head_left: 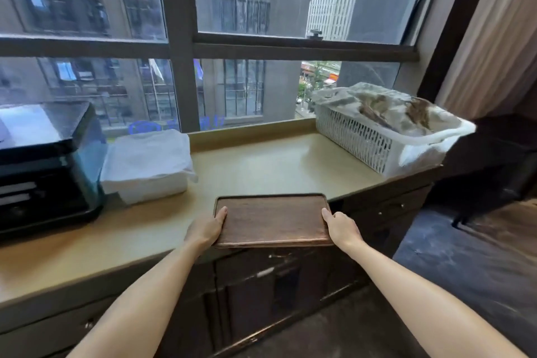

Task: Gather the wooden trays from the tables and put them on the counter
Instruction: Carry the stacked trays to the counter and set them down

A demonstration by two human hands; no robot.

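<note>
A dark brown wooden tray (271, 221) with a low rim is held flat at the front edge of the beige counter (261, 166), its near part overhanging the edge. My left hand (205, 229) grips the tray's left short side, thumb on top. On the right short side my right hand (343, 228) holds the same tray, thumb over the rim. Whether the tray's far end rests on the counter or hovers just above it I cannot tell.
A black appliance (43, 166) stands on the counter's left, with a white cloth-covered box (148, 164) beside it. A white slatted basket (386, 134) lined with plastic stands at the right end. Windows rise behind; dark cabinet doors (276, 293) lie below.
</note>
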